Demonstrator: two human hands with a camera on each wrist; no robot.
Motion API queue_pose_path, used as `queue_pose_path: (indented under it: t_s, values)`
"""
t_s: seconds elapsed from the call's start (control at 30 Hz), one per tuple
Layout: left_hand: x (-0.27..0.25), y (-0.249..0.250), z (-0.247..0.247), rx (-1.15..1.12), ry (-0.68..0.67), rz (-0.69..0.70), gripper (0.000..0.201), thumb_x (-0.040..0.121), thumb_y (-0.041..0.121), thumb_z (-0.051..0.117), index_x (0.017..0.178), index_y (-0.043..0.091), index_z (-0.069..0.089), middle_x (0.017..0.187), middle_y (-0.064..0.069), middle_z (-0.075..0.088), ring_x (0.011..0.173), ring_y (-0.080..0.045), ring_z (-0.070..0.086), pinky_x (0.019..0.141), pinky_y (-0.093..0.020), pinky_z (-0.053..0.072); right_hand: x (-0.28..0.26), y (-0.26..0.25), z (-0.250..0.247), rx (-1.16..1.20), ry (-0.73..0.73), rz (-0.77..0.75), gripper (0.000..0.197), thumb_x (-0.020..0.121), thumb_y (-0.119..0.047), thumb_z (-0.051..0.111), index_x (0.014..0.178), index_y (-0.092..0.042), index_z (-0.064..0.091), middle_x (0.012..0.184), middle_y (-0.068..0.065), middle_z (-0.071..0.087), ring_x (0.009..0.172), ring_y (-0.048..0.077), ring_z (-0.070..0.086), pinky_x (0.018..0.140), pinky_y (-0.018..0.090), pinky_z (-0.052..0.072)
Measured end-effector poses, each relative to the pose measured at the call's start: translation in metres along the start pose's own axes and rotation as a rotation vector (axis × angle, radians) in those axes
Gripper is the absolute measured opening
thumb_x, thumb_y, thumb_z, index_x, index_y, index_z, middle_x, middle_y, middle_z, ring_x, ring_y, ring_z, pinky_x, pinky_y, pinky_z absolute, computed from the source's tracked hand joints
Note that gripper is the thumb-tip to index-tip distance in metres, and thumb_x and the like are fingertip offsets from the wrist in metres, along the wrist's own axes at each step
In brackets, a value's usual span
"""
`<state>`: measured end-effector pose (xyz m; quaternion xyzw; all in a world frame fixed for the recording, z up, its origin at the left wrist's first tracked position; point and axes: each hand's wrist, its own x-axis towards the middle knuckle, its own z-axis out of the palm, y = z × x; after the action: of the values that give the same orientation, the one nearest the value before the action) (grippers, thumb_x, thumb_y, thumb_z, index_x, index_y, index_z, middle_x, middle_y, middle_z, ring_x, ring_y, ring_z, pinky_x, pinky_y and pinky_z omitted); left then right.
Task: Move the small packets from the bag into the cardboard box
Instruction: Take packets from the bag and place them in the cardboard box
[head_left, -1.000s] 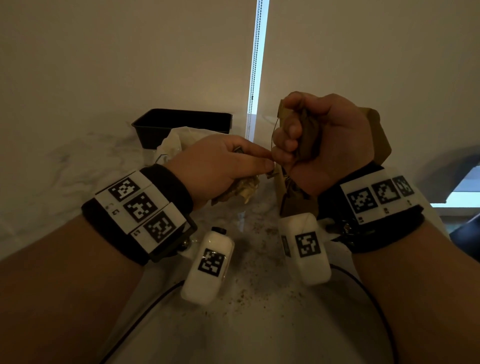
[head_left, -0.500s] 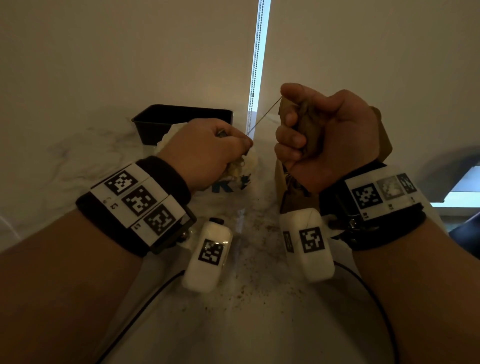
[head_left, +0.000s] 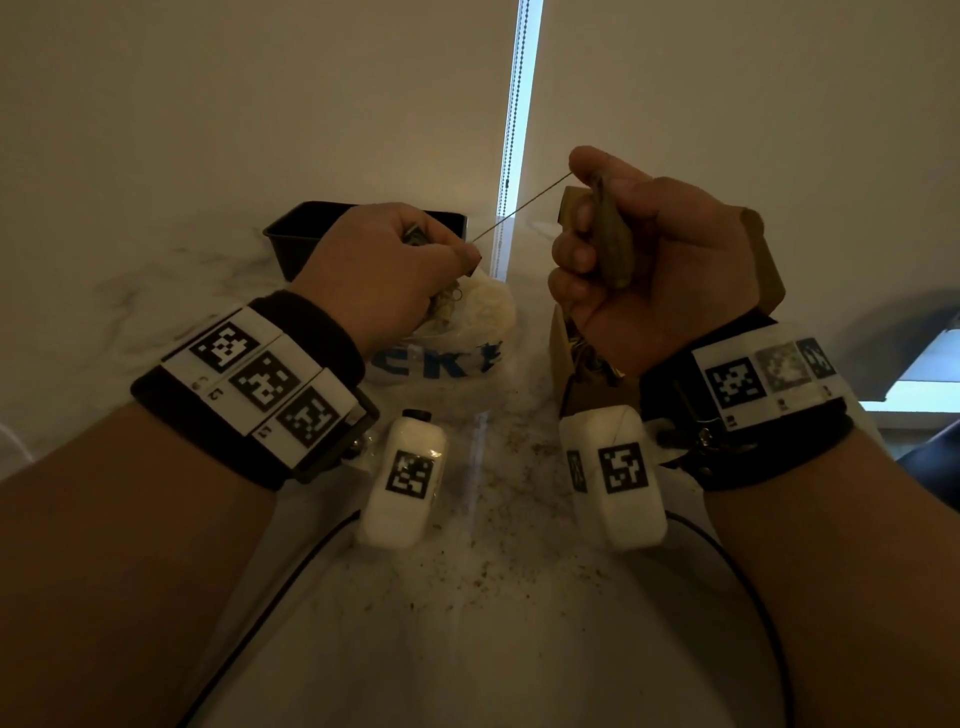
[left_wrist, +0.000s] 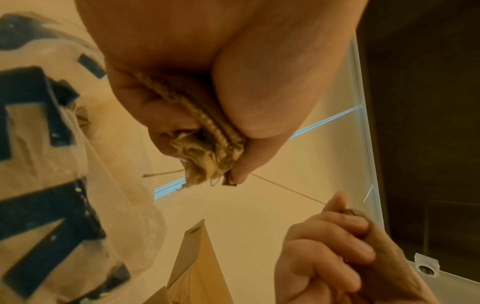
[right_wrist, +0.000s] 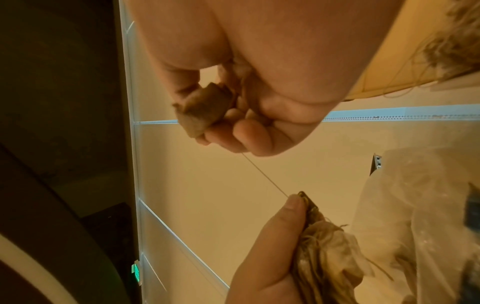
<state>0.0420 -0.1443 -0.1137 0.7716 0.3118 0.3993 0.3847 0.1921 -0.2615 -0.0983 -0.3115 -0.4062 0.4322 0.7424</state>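
Observation:
My left hand (head_left: 395, 265) grips a crumpled bundle of pale packets (left_wrist: 205, 158) with strings, just above the clear plastic bag (head_left: 457, 353) with blue letters. My right hand (head_left: 639, 260) is closed round one brown packet (right_wrist: 205, 107), held over the cardboard box (head_left: 563, 338). A thin thread (head_left: 519, 210) runs taut between the two hands. The box's inside is mostly hidden behind my right wrist; a tangle of strings shows in it.
A black tray (head_left: 291, 234) stands at the back left by the wall. Brown crumbs are scattered on the marble tabletop (head_left: 493, 571). A bead chain (head_left: 511, 130) hangs down the wall between the hands. Cables trail from both wrist cameras.
The hands were touching a second ago; they have pulled apart. My left hand moved left and back, my right hand rose, and the thread between them has drawn taut.

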Motion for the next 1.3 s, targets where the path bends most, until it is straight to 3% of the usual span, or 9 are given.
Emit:
queue_pose_path:
  t_s: [0.17,0.27,0.43,0.67,0.8,0.93,1.0,1.1,1.3]
  values:
    - [-0.002,0.002,0.001,0.075,-0.122,0.088,0.007,0.087,0.033,0.074,0.085,0.026,0.075,0.075,0.014,0.07,0.067,0.002,0.065,0.066,-0.018,0.053,0.003,0.002,-0.002,-0.091,0.051,-0.039,0.033,0.085,-0.013,0.043,0.11,-0.02,0.064,0.088,0.003,0.056,0.064,0.016,0.05,0.057,0.026,0.039]
    - [-0.004,0.002,0.003,0.155,-0.205,0.146,0.006,0.087,0.035,0.073,0.088,0.029,0.074,0.089,0.015,0.07,0.078,0.004,0.065,0.066,-0.008,0.05,0.006,0.003,-0.002,-0.142,0.126,-0.043,0.031,0.094,-0.01,0.04,0.11,-0.022,0.063,0.097,0.003,0.056,0.069,0.015,0.049,0.058,0.026,0.037]
    - [-0.009,0.009,0.005,0.17,-0.326,0.212,0.002,0.089,0.028,0.072,0.088,0.028,0.073,0.088,0.015,0.066,0.07,0.012,0.061,0.059,-0.003,0.042,0.009,0.004,-0.005,-0.054,0.243,-0.005,0.025,0.098,-0.01,0.042,0.102,-0.018,0.065,0.087,0.002,0.061,0.066,0.014,0.05,0.056,0.024,0.041]
    - [-0.013,0.013,0.005,0.176,-0.339,0.27,0.002,0.086,0.032,0.073,0.084,0.033,0.073,0.087,0.021,0.065,0.081,0.008,0.061,0.068,-0.002,0.041,0.012,0.004,-0.011,0.15,0.317,0.119,0.02,0.095,-0.016,0.045,0.1,-0.015,0.065,0.077,0.0,0.063,0.055,0.011,0.054,0.054,0.021,0.043]
    - [-0.015,0.016,0.004,0.132,-0.31,0.272,0.003,0.085,0.033,0.074,0.085,0.03,0.075,0.087,0.017,0.068,0.081,0.003,0.063,0.069,-0.004,0.043,0.014,0.008,-0.012,0.02,0.329,0.105,0.018,0.096,-0.014,0.046,0.103,-0.015,0.063,0.078,0.001,0.062,0.058,0.012,0.053,0.053,0.024,0.045]
    - [-0.015,0.019,0.002,-0.03,-0.25,0.214,0.007,0.086,0.031,0.075,0.088,0.024,0.076,0.088,0.001,0.074,0.08,-0.016,0.07,0.078,-0.029,0.059,0.016,0.015,-0.011,-0.285,0.329,0.111,0.023,0.096,-0.012,0.048,0.101,-0.02,0.068,0.086,0.002,0.064,0.067,0.015,0.056,0.055,0.025,0.046]
    - [-0.015,0.02,0.002,-0.133,-0.206,0.128,0.008,0.086,0.03,0.075,0.088,0.022,0.076,0.085,-0.006,0.075,0.076,-0.026,0.071,0.074,-0.04,0.06,0.019,0.017,-0.006,-0.482,0.297,0.154,0.024,0.097,-0.013,0.049,0.095,-0.028,0.067,0.087,0.0,0.067,0.071,0.014,0.059,0.056,0.025,0.046]
    - [-0.012,0.017,0.003,-0.25,-0.159,0.023,0.007,0.086,0.028,0.076,0.086,0.022,0.075,0.081,0.003,0.076,0.076,-0.011,0.073,0.072,-0.03,0.061,0.022,0.018,0.001,-0.553,0.256,0.182,0.023,0.096,-0.011,0.053,0.088,-0.028,0.066,0.067,-0.007,0.072,0.062,0.009,0.064,0.049,0.018,0.048]
    - [-0.01,0.014,0.006,-0.288,-0.135,-0.031,0.008,0.086,0.025,0.077,0.087,0.017,0.074,0.085,-0.002,0.077,0.078,-0.015,0.075,0.069,-0.027,0.06,0.016,0.02,-0.003,-0.547,0.188,0.095,0.015,0.092,-0.004,0.057,0.093,-0.014,0.068,0.077,0.005,0.071,0.061,0.012,0.065,0.05,0.021,0.05]
